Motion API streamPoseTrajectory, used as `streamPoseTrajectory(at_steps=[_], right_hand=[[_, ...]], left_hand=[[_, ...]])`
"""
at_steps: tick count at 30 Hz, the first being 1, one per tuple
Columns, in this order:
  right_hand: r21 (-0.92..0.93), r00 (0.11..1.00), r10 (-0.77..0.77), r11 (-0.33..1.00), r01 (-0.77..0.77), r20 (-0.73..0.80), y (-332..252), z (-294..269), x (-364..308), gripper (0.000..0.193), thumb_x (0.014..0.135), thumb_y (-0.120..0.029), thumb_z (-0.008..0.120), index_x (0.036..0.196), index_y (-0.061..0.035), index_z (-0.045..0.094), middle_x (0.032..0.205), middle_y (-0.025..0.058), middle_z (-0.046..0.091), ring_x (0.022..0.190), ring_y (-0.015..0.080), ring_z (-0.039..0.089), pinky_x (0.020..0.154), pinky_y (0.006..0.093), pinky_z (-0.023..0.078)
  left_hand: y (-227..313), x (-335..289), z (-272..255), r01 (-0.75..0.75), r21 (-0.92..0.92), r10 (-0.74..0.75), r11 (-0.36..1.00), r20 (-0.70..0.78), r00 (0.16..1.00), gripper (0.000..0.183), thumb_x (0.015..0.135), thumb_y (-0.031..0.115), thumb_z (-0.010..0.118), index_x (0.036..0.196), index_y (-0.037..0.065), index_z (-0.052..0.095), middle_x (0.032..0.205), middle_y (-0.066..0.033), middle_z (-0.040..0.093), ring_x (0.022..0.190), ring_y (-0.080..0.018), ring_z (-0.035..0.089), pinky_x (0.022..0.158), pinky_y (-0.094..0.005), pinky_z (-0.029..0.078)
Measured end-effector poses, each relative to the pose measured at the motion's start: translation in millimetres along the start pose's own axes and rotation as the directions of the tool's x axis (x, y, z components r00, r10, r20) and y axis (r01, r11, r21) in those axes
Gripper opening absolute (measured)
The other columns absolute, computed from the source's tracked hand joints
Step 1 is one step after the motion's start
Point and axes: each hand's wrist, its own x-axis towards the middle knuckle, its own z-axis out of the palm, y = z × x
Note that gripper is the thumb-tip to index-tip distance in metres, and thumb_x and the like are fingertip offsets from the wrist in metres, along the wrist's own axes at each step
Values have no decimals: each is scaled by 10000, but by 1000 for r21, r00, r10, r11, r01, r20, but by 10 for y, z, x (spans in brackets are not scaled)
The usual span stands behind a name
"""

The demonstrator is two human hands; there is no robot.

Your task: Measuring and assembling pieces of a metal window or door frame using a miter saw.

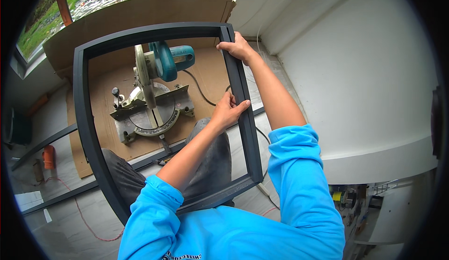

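A dark grey rectangular window frame (241, 87) stands tilted before me, its lower side close against my body. Near its upper right corner, my right hand (239, 49) is closed around the right-hand bar. Lower on the same bar, my left hand (228, 111) reaches through the opening from the inner side, its thumb on the bar and its fingers curled at the edge. Through the opening a miter saw (152, 106) with a teal motor housing and handle shows on brown cardboard (100, 73). My bent knees partly show below the saw.
Long dark bars (61, 197) lie across the grey tiled floor at left, near an orange tool (48, 157). A black cord (199, 87) runs from the saw. A white wall (355, 82) rises at right, and shelves with tools (355, 201) sit at lower right.
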Motion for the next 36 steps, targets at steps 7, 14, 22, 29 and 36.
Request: streamPoseTrajectory(at_steps=[7,14,22,29,36], right_hand=[[24,990,-104,994,107,-93,46,107,-13,705,656,-266,762,1263,-27,494,1056,123,606,899,222,620,772,373,541],[51,996,2,999,2,-86,-50,92,-47,747,640,-243,772,1286,-16,474,1036,128,620,910,226,628,787,379,542],[125,997,-6,992,15,-74,48,153,5,628,627,-194,761,1203,-45,559,1019,116,647,907,225,634,805,364,528],[119,997,-39,992,46,-65,114,122,29,611,669,-176,731,1236,-80,525,986,75,609,886,196,605,762,384,534],[96,998,-33,995,37,-48,8,82,-7,548,662,-188,728,1172,-88,551,962,68,608,861,180,602,738,366,531]], left_hand=[[-80,51,-1,97,-21,-96,995,47,994,494,838,434,750,827,64,423,690,-23,530,575,-85,526,488,-235,452],[-40,29,-58,123,-256,-79,959,175,981,471,851,419,744,828,86,413,686,-18,532,584,-68,540,505,-230,475],[-124,33,-12,123,-174,-113,977,68,991,514,809,435,781,829,74,416,689,-27,541,611,-82,570,535,-230,497],[59,131,92,299,-490,-271,819,129,954,687,840,559,689,1153,-34,537,1086,-163,589,1101,-207,571,869,-374,503],[-108,259,49,506,-784,-173,361,477,862,587,851,632,608,1053,82,602,940,-49,636,889,-160,632,815,-342,535]])
